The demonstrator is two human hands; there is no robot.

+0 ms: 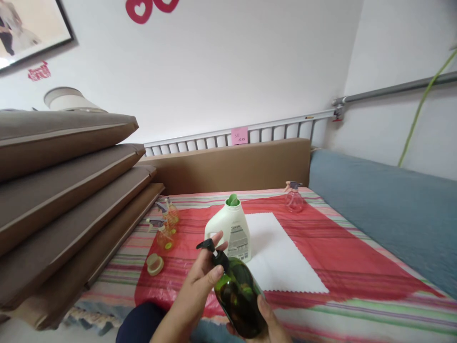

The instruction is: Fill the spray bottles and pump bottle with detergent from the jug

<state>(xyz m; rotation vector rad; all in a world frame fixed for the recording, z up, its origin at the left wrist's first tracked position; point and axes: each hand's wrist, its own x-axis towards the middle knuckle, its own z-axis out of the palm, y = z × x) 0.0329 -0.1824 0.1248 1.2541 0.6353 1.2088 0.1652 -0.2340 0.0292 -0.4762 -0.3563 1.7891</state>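
Green pump bottle [238, 295] tight in left hand [198, 283] and right hand [272, 325], jug [228, 225] close behind

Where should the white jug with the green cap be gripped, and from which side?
Probably round the tapered shoulder below the cap, coming from the right. The white jug stands upright, its right side is free, while the left hand and the green pump bottle crowd its front left.
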